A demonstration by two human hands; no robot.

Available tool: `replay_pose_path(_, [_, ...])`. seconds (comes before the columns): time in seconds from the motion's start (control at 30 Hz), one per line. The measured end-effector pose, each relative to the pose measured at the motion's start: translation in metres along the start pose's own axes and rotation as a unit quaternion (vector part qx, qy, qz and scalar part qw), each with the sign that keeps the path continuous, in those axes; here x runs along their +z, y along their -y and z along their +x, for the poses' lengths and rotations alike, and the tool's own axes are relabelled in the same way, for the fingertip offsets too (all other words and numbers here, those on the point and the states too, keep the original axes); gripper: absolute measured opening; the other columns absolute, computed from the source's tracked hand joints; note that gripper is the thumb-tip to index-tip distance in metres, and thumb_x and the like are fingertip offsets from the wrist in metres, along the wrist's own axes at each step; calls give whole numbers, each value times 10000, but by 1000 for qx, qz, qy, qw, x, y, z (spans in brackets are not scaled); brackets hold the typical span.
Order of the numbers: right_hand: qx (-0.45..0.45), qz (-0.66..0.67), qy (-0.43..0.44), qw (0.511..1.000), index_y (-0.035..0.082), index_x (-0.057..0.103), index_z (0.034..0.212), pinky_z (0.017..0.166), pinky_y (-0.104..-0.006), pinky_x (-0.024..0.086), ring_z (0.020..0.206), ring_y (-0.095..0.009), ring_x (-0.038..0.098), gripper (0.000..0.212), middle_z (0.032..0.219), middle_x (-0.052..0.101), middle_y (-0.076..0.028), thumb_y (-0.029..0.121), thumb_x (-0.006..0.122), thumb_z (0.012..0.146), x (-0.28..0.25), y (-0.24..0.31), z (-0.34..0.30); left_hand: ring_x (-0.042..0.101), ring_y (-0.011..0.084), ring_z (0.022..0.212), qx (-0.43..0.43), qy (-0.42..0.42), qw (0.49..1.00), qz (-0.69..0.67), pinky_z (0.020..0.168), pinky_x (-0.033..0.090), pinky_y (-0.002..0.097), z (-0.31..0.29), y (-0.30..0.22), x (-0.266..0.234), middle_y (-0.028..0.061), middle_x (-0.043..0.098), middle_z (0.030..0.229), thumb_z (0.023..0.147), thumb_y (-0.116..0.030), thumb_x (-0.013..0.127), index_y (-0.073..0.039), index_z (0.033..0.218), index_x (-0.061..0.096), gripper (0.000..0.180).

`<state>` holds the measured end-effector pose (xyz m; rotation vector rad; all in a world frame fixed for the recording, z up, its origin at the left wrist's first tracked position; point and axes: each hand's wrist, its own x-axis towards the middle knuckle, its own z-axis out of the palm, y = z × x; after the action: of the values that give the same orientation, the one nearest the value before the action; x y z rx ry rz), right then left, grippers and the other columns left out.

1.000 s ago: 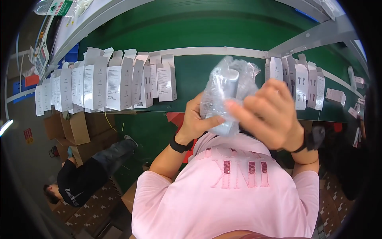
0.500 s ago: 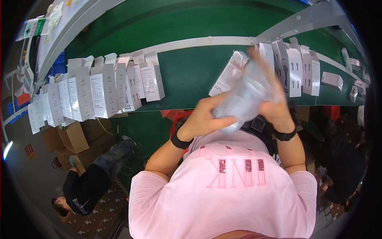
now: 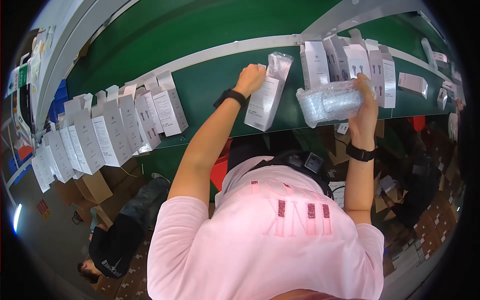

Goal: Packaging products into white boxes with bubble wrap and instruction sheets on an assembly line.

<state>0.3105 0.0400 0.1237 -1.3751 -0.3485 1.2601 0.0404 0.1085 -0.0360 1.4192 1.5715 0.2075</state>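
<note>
My left hand (image 3: pixel 251 79) is closed at the top left edge of a white printed carton (image 3: pixel 262 107), which stands tilted near the bench's front edge. Clear bubble wrap (image 3: pixel 280 64) sticks out of that carton's open top; what it covers is hidden. Over the bench's front edge, my right hand (image 3: pixel 369 100) grips the right end of a bubble-wrapped package (image 3: pixel 330 104). The wrap blurs whatever lies inside. Just behind this package stand several open white cartons (image 3: pixel 315 62) with raised flaps.
Along the green bench (image 3: pixel 210 80), a long row of open white cartons (image 3: pixel 110 132) stands at left. Closed small boxes (image 3: pixel 413 84) lie at far right. A metal rail (image 3: pixel 240 49) runs behind. One person (image 3: pixel 112 250) bends at lower left; another (image 3: pixel 420 195) is at right.
The bubble-wrapped package was between both hands; now only my right hand holds it, further right. My left hand has moved up and away to the tilted carton. The view has shifted slightly.
</note>
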Motion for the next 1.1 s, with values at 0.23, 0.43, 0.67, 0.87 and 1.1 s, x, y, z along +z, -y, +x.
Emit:
replay_pose_path(0.23, [36,36,-18,999,-9,570,1225,934,-340,457,1042,-184,576,385,1096,599,-70,141,666,884,3,-1,6,664,181,838,-155,228,869,-412,713,531,338,-37,16,-30,112,676,957,935,-220,447,23,1002,627,310])
replay_pose_path(0.43, [-21,75,10,997,-22,599,1181,925,-326,453,1051,-193,579,350,1103,607,-76,161,667,891,42,1,23,664,169,745,-195,305,856,-371,667,528,338,-89,-10,-41,82,694,849,970,-231,416,27,953,636,340])
replay_pose_path(0.67, [-117,-22,185,975,-18,603,1141,830,-298,471,910,-167,602,289,995,623,-65,120,605,887,97,7,-6,629,245,710,119,-21,978,-171,695,477,366,-157,-48,-54,243,635,796,966,-248,399,59,1033,633,392])
replay_pose_path(0.87, [-35,-230,378,896,23,604,1090,833,-280,455,907,-121,580,229,951,619,-41,134,591,889,125,4,-36,636,372,755,154,-119,946,-257,738,479,401,-194,-54,-40,280,632,833,960,-207,407,80,1160,605,402])
replay_pose_path(1.1, [-58,-426,559,709,4,527,1262,968,-318,386,1078,-215,526,388,1127,583,-102,271,506,980,129,-3,-78,597,393,826,145,-176,948,-224,783,463,422,-217,-20,-58,261,620,902,966,-167,388,87,1187,586,390])
